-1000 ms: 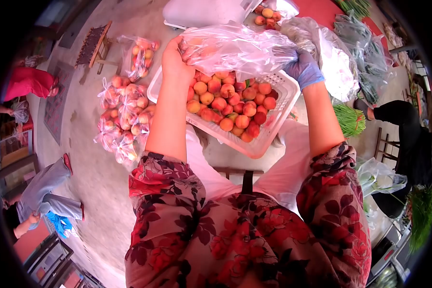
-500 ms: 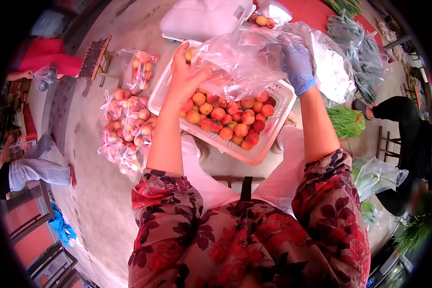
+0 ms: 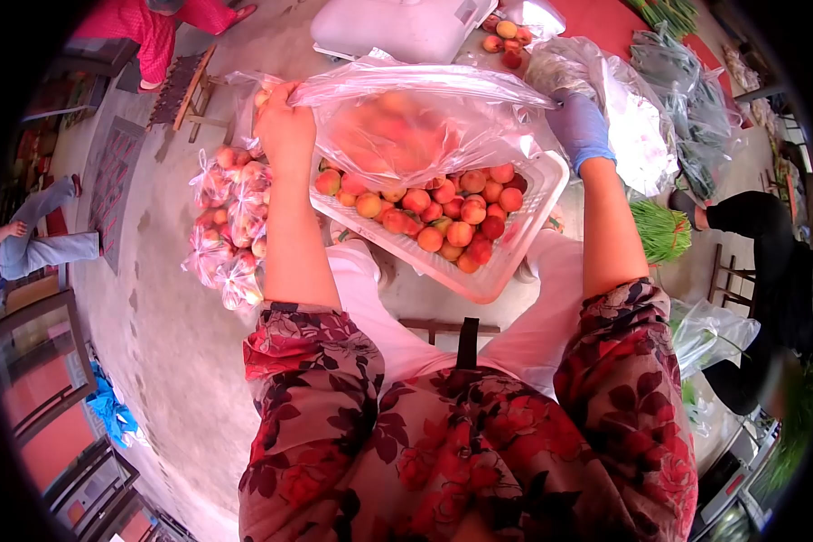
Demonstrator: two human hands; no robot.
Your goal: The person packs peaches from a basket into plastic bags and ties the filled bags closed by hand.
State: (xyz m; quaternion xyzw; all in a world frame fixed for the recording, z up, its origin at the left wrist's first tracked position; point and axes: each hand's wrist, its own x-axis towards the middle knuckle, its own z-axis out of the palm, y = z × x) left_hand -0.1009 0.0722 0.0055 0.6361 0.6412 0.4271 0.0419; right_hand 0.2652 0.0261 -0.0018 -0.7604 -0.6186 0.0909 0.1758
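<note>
Clear plastic bag (image 3: 384, 135) stretched from your left hand (image 3: 286, 125) to your right hand (image 3: 581, 126)

The basket (image 3: 490, 285) points its near corner at the gap between your knees (image 3: 357, 275). Its near and right rims show; the bag covers the far rim, and your left forearm crosses in front of the left end. On your left, the filled bags (image 3: 233, 217) crowd up to that forearm, and beyond them a stretch of floor (image 3: 167, 303) runs out towards the patterned mat (image 3: 115, 185). Your right side is tighter: the white plastic sack (image 3: 640, 122) is just beside your gloved hand, with the green bunch (image 3: 659, 230) near your right forearm. Ahead, the pale box (image 3: 397, 25) stands close behind the bag's upper edge.

Your bare left fingers are curled tight round one end of the bag's upper edge; your gloved right fingers grip the other end, their tips partly hidden. The edge runs nearly straight between them, and the film hangs down from it over the far part of the basket. The loose peaches (image 3: 459, 213) lie in the basket, below and between your hands. Others show blurred through the film; whether they sit inside the bag or behind it, you cannot tell.
</note>
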